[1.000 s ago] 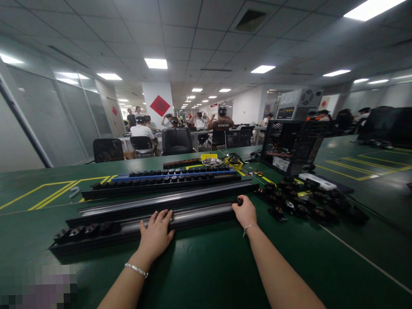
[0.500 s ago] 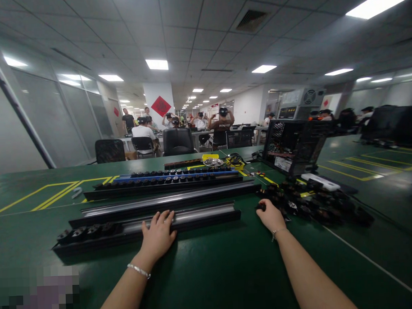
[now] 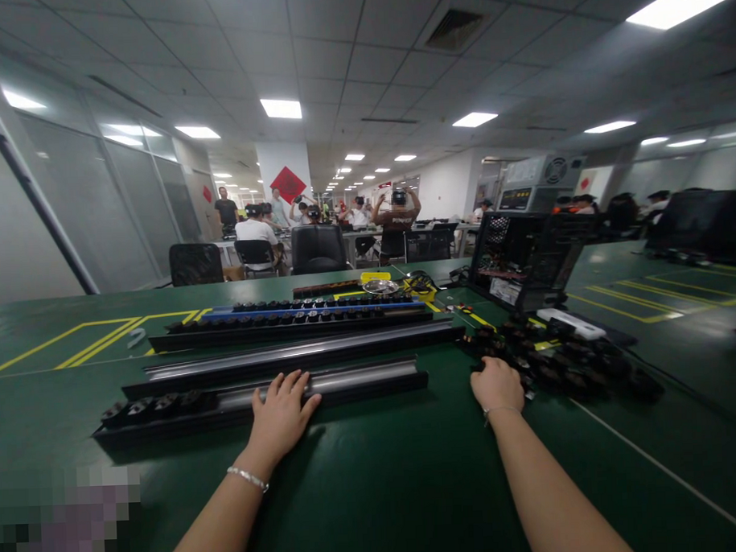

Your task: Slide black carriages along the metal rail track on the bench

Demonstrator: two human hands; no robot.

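My left hand lies open, fingers spread, across the nearest black rail, a long channel with a shiny grey inside. Several round black parts sit in a row in this rail's left end. At the left edge of a pile of loose black parts, my right hand is closed with its fingers curled down. A small black part shows at its fingertips, mostly hidden by the hand. Just behind the near rail lies a second black rail with a bare shiny channel.
Farther back are a blue rail and a black rail, with rows of black parts. A metal dish stands behind them. An opened computer case and a white device are at the right. People sit at tables beyond.
My right hand has moved slightly right, toward the pile, and its fingers are now more turned out of sight. My left hand has stayed on the near rail.
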